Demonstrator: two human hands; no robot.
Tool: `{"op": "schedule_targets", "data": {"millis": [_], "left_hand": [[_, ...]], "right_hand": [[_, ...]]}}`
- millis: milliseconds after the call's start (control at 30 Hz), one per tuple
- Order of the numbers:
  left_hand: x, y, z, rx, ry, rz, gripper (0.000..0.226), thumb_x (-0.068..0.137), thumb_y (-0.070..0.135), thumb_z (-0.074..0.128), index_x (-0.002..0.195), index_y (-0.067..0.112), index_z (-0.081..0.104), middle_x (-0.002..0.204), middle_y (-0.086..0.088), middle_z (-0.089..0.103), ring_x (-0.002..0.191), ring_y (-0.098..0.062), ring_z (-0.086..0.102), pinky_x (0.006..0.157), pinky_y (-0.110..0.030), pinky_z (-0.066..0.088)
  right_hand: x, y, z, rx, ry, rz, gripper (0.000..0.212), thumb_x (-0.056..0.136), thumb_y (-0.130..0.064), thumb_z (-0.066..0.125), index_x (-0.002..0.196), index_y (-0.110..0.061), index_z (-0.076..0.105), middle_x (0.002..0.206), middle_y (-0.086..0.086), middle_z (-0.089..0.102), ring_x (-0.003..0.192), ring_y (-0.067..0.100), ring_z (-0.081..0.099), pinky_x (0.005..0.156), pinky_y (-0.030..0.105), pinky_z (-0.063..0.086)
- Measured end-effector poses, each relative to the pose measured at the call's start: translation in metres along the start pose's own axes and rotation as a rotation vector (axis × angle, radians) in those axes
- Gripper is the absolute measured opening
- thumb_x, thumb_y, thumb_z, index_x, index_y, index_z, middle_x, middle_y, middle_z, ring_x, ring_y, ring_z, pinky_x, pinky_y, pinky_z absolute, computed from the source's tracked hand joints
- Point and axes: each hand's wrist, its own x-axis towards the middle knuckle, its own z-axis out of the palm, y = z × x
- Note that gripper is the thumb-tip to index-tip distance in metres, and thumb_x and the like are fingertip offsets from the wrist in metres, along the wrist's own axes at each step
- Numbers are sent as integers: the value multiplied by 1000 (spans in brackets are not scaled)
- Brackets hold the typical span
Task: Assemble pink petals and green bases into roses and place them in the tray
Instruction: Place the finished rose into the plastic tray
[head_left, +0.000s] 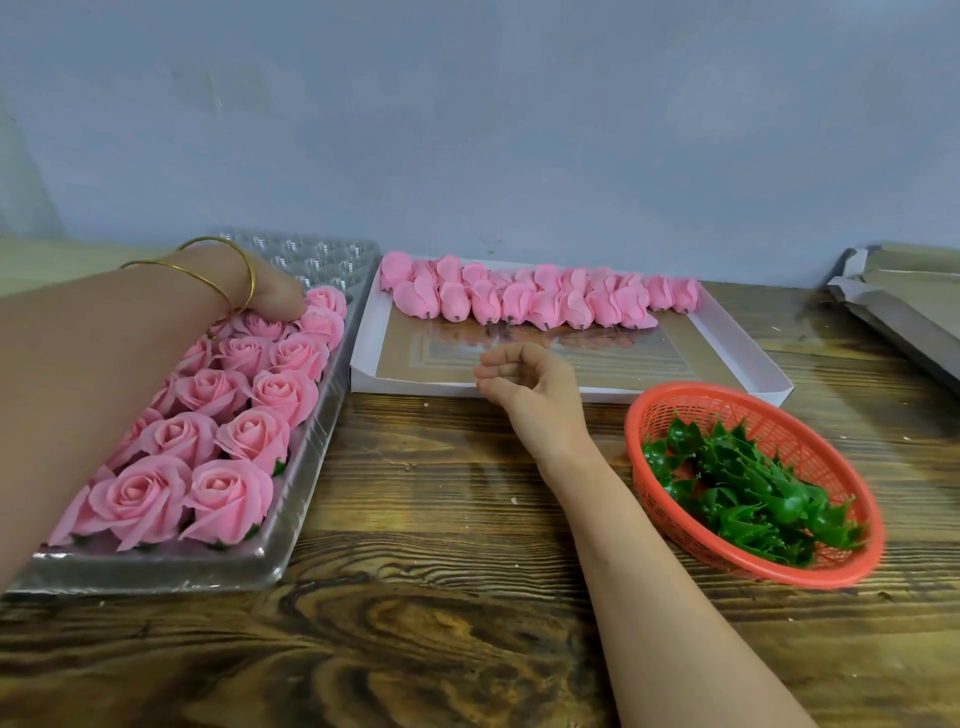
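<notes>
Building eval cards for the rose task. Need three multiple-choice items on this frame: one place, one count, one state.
1. Where are the green bases? A) red basket B) white box C) clear tray
2. How many bangles are on the left wrist? A) one B) two C) four
3. What does the right hand hold? A) pink bud B) green base C) nothing

Key: 1 A, they lie heaped in the basket; the white box holds pink buds, the clear tray finished roses. 2 B, two gold rings circle the wrist. 3 C, its loosely curled fingers have nothing between them.
</notes>
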Motion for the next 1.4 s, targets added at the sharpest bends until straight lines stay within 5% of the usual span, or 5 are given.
{"op": "schedule_targets", "data": {"millis": [200,367,533,767,1400], "left_hand": [[-7,-2,-3,70,53,23,31,100,14,40,122,-4,53,127,-23,57,106,-31,57,89,-35,47],[-36,9,-20,31,-38,-43,41,101,22,46,139,7,41,135,-14,45,98,-25,49,59,-33,50],[-51,24,-54,-90,240,46,44,101,19,45,137,-6,44,145,-21,43,131,-33,43,107,-39,36],[-84,86,-79,-540,685,283,25,90,16,55,104,0,69,107,-21,67,103,-35,61,88,-34,48],[-71,170,74,-1278,807,231,30,88,11,59,65,27,50,63,15,50,59,2,47,54,0,33]], "right_hand": [[-1,1,0,4,7,5,21,81,14,59,94,-1,64,90,14,68,85,18,62,83,27,52],[-2,0,-1,-5,6,3,21,80,14,59,97,2,65,91,15,68,86,19,62,86,29,52],[-2,-1,0,1,10,12,21,81,14,60,98,3,65,91,15,68,86,20,62,85,28,52],[-3,-2,0,8,11,2,20,82,15,59,97,4,65,91,14,66,85,19,60,84,26,52],[3,-15,-11,91,409,-168,29,84,7,55,78,-20,64,78,6,68,78,26,67,81,48,57]]}}
